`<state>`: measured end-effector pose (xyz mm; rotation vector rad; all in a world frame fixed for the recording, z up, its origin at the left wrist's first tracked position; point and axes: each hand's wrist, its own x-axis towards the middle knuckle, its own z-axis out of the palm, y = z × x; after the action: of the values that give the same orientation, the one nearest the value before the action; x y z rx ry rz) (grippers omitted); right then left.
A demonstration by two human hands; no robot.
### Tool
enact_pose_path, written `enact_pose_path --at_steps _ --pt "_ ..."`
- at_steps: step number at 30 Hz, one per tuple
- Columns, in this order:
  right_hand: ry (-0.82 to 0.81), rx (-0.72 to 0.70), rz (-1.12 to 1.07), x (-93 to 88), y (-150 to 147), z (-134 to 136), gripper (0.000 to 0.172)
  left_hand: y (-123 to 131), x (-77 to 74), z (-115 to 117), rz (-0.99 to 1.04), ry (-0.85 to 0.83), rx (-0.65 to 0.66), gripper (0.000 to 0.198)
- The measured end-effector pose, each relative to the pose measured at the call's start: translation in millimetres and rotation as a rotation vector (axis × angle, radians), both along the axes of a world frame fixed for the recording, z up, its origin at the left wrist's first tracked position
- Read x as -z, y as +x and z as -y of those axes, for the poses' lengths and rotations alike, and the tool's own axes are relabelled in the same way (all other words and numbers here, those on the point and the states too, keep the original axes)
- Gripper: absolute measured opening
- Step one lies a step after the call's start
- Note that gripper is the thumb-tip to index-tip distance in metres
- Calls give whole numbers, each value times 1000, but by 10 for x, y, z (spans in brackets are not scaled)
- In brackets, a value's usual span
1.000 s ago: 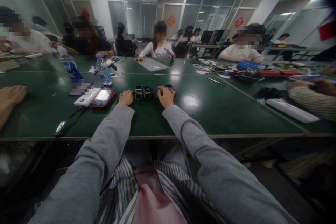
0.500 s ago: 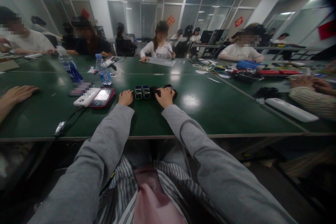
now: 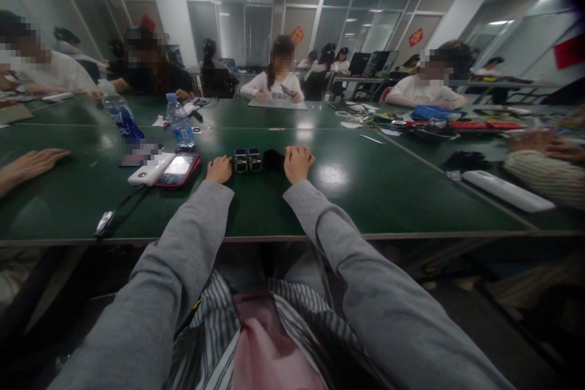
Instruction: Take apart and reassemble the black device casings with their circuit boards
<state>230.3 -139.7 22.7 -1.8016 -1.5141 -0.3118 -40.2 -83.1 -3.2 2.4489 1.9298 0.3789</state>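
Two small dark box-like items [image 3: 247, 160] with bluish tops and green and silver fronts stand side by side on the green table. Just left of them my left hand [image 3: 219, 169] rests on the table, fingers lying loosely forward, holding nothing that I can see. A soft-looking black object [image 3: 273, 161] lies to their right; its kind is unclear. At its right end is my right hand [image 3: 299, 163], back upward and fingers curled down. Whatever lies under those fingers is hidden.
Left of my hands are a red-edged phone [image 3: 178, 169], a white power bank [image 3: 150, 169] with a cable, and two bottles, one clear [image 3: 180, 125] and one blue-labelled [image 3: 121, 113]. A white bar-shaped object [image 3: 507, 191] lies right. Coworkers sit around the table [image 3: 388, 207].
My right hand has shifted right, off the black object, and now covers the dark box seen there before. My left hand stays put. The person opposite has drawn their hands together.
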Motion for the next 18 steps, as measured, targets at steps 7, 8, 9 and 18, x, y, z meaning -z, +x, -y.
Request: enact_pose_path --at_steps 7,8,9,18 --pt "-204 75 -135 8 357 -23 35 5 -6 19 2 4 -1 45" --pt "-227 59 -163 16 389 -41 37 5 -7 21 2 4 -2 45" --pt "-235 45 -188 21 416 -63 38 6 -8 22 3 3 -3 45" --pt "-204 149 -313 8 588 -129 40 6 -17 40 10 4 -1 46"
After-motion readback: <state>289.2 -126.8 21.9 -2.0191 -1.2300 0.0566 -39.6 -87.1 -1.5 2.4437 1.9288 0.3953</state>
